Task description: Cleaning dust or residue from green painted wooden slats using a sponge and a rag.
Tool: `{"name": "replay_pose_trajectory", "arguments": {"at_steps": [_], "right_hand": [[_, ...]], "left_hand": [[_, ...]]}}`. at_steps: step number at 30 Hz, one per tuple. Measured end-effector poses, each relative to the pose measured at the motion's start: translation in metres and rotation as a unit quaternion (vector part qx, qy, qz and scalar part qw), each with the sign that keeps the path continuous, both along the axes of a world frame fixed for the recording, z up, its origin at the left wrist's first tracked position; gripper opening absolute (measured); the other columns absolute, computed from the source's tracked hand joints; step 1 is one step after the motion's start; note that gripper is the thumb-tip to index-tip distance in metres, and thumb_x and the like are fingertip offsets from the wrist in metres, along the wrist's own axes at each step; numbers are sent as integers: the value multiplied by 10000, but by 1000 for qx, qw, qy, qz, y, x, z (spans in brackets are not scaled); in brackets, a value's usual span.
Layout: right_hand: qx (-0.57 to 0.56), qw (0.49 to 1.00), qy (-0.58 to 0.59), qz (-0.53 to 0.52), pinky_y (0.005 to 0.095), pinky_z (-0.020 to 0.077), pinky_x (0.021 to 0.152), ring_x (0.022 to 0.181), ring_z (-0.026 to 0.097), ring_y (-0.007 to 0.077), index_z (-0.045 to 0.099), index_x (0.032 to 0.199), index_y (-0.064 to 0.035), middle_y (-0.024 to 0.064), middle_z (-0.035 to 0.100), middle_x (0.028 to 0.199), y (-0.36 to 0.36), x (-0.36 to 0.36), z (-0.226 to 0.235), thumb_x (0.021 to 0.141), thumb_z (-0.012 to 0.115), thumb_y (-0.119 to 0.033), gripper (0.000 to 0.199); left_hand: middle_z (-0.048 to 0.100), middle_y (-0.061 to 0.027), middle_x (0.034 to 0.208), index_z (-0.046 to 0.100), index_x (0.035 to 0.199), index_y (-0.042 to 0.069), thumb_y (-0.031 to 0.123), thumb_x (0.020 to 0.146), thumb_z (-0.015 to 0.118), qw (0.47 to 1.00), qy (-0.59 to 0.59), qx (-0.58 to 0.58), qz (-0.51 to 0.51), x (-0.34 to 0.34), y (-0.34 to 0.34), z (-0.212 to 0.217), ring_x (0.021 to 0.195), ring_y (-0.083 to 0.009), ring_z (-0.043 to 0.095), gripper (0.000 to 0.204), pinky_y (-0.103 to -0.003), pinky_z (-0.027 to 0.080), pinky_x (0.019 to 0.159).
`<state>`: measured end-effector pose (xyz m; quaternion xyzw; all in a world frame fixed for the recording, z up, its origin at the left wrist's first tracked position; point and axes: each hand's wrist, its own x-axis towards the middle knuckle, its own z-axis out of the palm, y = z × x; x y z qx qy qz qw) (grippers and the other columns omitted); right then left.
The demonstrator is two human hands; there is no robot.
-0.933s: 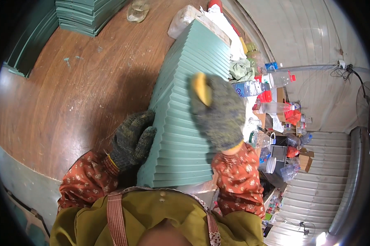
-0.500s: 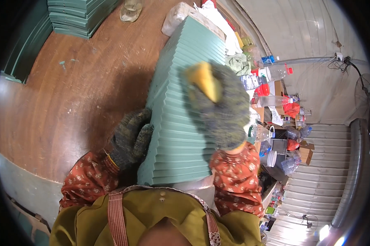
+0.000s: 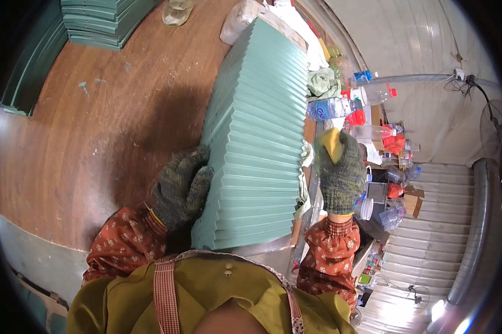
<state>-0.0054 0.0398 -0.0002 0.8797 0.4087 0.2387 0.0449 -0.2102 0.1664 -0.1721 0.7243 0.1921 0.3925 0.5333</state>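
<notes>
A stack of green ridged panels (image 3: 256, 133) lies in front of me on the table, its layered edges facing up. My left hand (image 3: 181, 186), in a grey knit glove, rests against the stack's left side near its close end. Its fingers are extended and the thumb stands apart, with nothing seen in the grip. My right hand (image 3: 343, 175), gloved the same way, is off to the right of the stack, not touching it. It is closed around a yellow sponge-like block (image 3: 332, 146), which sticks out past the fingers.
More green panels (image 3: 103, 22) are piled at the far left of the brown wooden table (image 3: 95, 156). A clear jar (image 3: 177, 12) and a plastic-wrapped bundle (image 3: 241, 21) stand at the back. Several bottles, including a clear one (image 3: 331, 108), crumpled cloths and boxes crowd the right side.
My right hand has moved right and toward me, from over the ridged stack to beyond its right edge, still gripping the yellow block. The left hand stays at the stack's side.
</notes>
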Motion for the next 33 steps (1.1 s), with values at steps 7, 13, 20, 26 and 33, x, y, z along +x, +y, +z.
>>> {"name": "replay_pose_trajectory", "arguments": {"at_steps": [7, 13, 20, 26, 33], "right_hand": [[44, 969, 60, 234, 391, 547, 752, 879, 669, 310, 573, 1216, -64, 150, 655, 1024, 84, -71, -13, 744, 771, -226, 538], [-24, 972, 62, 226, 402, 542, 738, 859, 669, 315, 577, 1207, -77, 152, 661, 973, 81, -66, -21, 766, 757, -213, 495], [11, 985, 70, -159, 423, 534, 800, 953, 663, 324, 572, 1220, -100, 161, 674, 1043, -43, 33, -22, 849, 695, -274, 428], [125, 984, 93, -88, 400, 503, 897, 1038, 634, 330, 558, 1220, -55, 162, 644, 1128, -48, 24, -17, 834, 724, -246, 461], [121, 987, 94, -40, 387, 502, 900, 1052, 625, 310, 557, 1239, -30, 168, 634, 1132, -28, 15, -14, 814, 755, -224, 507]], "left_hand": [[615, -245, 1091, 588, 1156, -28, 139, 901, 608, 999, 6, -35, -12, -4, 2, -6, 985, -389, 618, 305, -432, 500, 867], [604, -215, 1154, 561, 1233, -22, 127, 955, 535, 999, 7, -18, -27, -6, 3, -7, 1067, -337, 602, 316, -395, 467, 932], [601, -232, 1163, 563, 1220, -32, 128, 956, 526, 1000, -24, 2, -20, -2, -1, -11, 1065, -346, 600, 312, -411, 465, 940], [623, -235, 1091, 585, 1161, -39, 97, 899, 597, 999, -33, -19, -12, 3, -4, -15, 988, -373, 622, 296, -425, 500, 880], [623, -232, 1082, 590, 1157, -30, 106, 906, 599, 999, -29, -40, -6, 2, -3, -11, 989, -365, 623, 286, -411, 504, 878]]}}
